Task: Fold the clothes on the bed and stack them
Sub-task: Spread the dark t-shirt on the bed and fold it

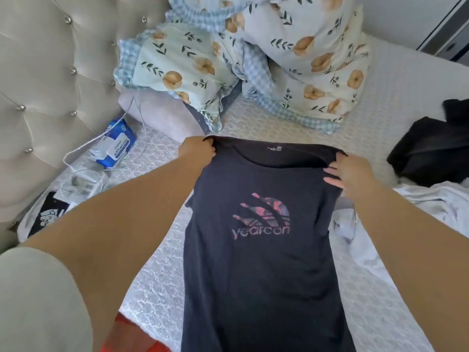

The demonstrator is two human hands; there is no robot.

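Note:
A dark navy T-shirt with a pink logo on its chest lies lengthwise on the white bed, front side up, collar away from me. My left hand grips the shirt's left shoulder by the collar. My right hand pinches the right shoulder, its fingers spread over the cloth. A black garment lies crumpled at the right edge of the bed. A pale white-blue garment lies rumpled under my right forearm.
Floral pillows and a quilt are piled at the head of the bed. A blue tissue pack, a white cable and small items lie beside the tufted headboard on the left. Something red shows at the bed's near edge.

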